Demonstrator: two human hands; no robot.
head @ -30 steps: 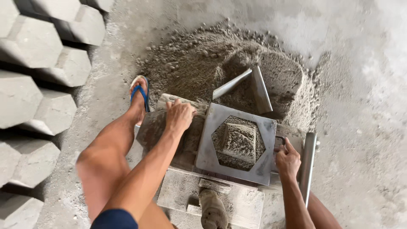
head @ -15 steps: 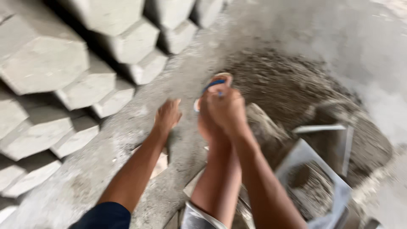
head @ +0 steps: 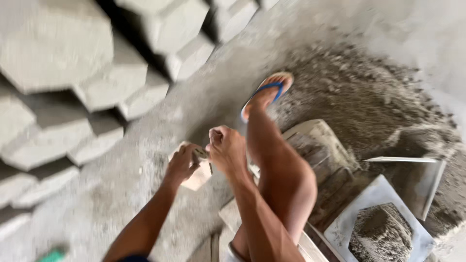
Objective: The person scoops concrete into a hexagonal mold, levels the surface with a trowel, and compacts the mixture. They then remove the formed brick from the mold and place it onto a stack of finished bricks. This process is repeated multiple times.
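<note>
Both hands had left the metal mould (head: 374, 228) and swung left. The left hand (head: 182, 162) gripped a small pale block (head: 200, 175) above the concrete floor (head: 145, 160), and the right hand (head: 228, 148), fisted, met it there. Sand-cement mix (head: 381, 235) filled the mould, now unattended.

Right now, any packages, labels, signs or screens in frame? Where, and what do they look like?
None visible. Only bare grey concrete blocks, a cement pile and a metal mould. The small pale block between the left hand and right hand looks unmarked, though blurred.
</note>
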